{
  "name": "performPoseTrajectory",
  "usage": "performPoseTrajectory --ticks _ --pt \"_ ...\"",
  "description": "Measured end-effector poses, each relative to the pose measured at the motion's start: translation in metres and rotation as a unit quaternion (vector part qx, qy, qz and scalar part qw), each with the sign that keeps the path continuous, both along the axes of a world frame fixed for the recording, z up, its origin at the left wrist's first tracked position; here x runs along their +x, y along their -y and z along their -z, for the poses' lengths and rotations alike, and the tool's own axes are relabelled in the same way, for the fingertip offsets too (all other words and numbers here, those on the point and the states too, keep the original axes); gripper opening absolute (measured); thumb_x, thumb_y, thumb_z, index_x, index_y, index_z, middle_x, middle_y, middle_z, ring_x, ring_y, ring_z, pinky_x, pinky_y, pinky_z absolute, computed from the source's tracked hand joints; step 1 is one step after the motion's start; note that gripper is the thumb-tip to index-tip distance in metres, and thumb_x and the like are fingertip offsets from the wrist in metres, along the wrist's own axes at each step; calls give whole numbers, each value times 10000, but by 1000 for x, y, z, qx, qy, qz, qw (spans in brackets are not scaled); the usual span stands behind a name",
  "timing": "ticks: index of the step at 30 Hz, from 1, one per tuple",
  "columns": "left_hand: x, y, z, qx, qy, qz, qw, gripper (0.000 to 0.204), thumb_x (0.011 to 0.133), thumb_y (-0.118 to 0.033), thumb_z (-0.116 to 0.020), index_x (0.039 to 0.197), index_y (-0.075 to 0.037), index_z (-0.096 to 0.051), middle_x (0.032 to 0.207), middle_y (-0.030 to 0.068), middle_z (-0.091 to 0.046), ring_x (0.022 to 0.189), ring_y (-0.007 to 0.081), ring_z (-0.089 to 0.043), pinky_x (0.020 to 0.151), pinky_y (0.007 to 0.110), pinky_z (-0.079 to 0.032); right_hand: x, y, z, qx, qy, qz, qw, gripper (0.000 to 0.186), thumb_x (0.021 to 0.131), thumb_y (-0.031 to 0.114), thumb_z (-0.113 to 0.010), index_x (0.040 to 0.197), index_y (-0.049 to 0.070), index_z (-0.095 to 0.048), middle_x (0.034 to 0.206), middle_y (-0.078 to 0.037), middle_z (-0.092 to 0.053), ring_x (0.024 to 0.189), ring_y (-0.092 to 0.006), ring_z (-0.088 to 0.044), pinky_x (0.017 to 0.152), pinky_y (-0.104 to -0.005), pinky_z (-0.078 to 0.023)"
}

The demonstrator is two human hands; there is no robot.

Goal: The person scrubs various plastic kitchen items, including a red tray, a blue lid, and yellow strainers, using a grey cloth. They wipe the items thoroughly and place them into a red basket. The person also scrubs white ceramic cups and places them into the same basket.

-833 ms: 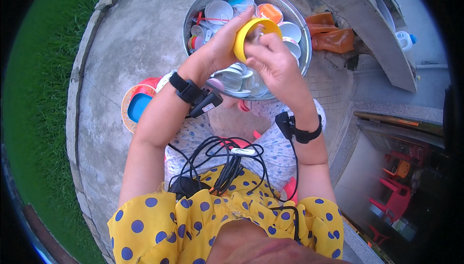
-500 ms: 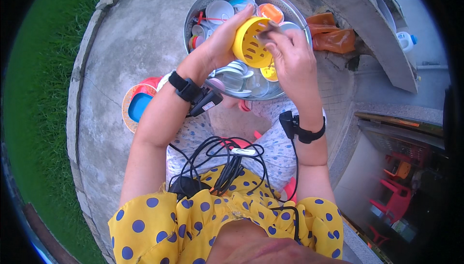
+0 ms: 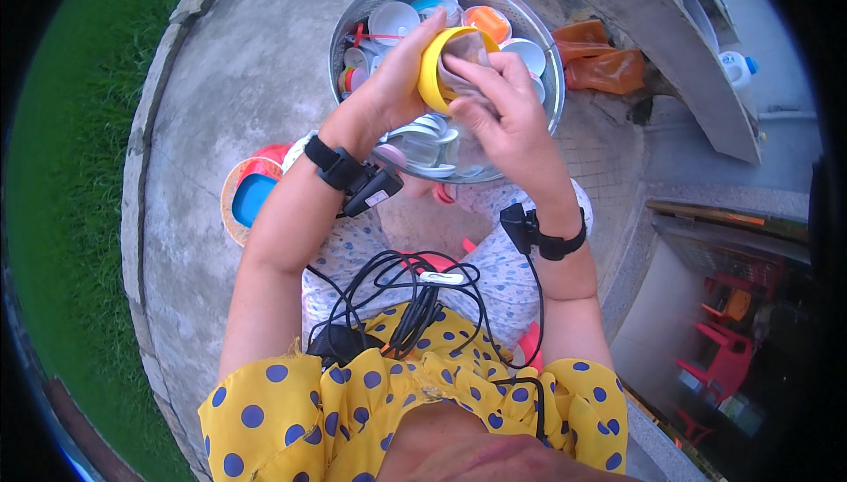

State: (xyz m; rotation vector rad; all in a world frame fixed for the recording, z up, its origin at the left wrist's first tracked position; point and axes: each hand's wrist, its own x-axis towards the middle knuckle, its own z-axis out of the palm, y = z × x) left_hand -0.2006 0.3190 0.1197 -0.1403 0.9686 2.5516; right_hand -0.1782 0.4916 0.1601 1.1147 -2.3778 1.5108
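My left hand [image 3: 399, 83] is wrapped round a yellow slotted cup [image 3: 429, 74], its mouth tilted toward the right. Inside the cup, my right hand [image 3: 512, 116] presses a greyish cloth [image 3: 465, 48] with its fingers. The cloth covers most of the slotted bottom. Both hands are above a large round metal basin [image 3: 549, 36]. In the basin lie a white bowl [image 3: 393, 21], an orange item [image 3: 486, 21], another white bowl [image 3: 528, 56] and several white spoon-like pieces [image 3: 430, 126]. The hands hide its middle.
Left of my legs stands an orange-rimmed tub [image 3: 231, 215] with a blue container [image 3: 251, 199]. Orange-brown plastic [image 3: 609, 67] lies right of the basin, by a concrete slab [image 3: 670, 58]. Beyond is a white bottle [image 3: 736, 69]. Black cables [image 3: 401, 292] lie coiled across my lap.
The cloth is now spread inside the cup, where the slots showed before. The cup has turned and moved slightly left; my right hand has moved left and a little down into it.
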Motion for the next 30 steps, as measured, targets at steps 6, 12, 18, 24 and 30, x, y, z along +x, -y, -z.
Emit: performPoseTrajectory --ticks 6,12,18,24,30 --pt "3 2 -1 19 16 5 1000 582 1000 -552 -433 1237 -44 -589 1158 113 -651 1067 224 -639 933 370 -526 0 3 7 128 -197 2 972 354 746 185 -775 1056 47 -675 967 -110 -544 895 -306 -577 787 -410 -467" --pt "-1 4 -2 14 -69 14 997 580 1003 -525 -441 1301 -39 -546 1218 110 -629 1104 211 -622 973 365 -488 -13 -17 0 -93 44 0 995 195 913 212 -707 921 21 -668 932 -28 -570 851 -143 -545 757 -278 -442" --pt "5 2 -16 26 -99 17 995 499 996 -478 -496 1291 -81 -565 1239 73 -652 1151 208 -622 997 392 -470 -20 -29 2 -288 355 2 889 243 924 265 -710 994 35 -674 929 34 -612 840 -38 -552 769 -202 -446" --pt "3 3 -6 0 -91 -19 996 493 977 -452 -557 1301 -81 -571 1237 73 -657 1138 194 -642 976 367 -507 -34 -30 19 -109 -44 210 970 330 924 304 -699 1026 -5 -650 967 -54 -501 803 -132 -520 692 -257 -448" --pt "2 0 -3 -61 -48 -31 997 416 1004 -428 -514 1234 -88 -585 1178 67 -668 1073 181 -655 875 347 -535 -19 -13 13 60 -294 226 927 287 821 188 -766 1053 41 -683 958 -77 -526 828 -241 -550 720 -371 -464"
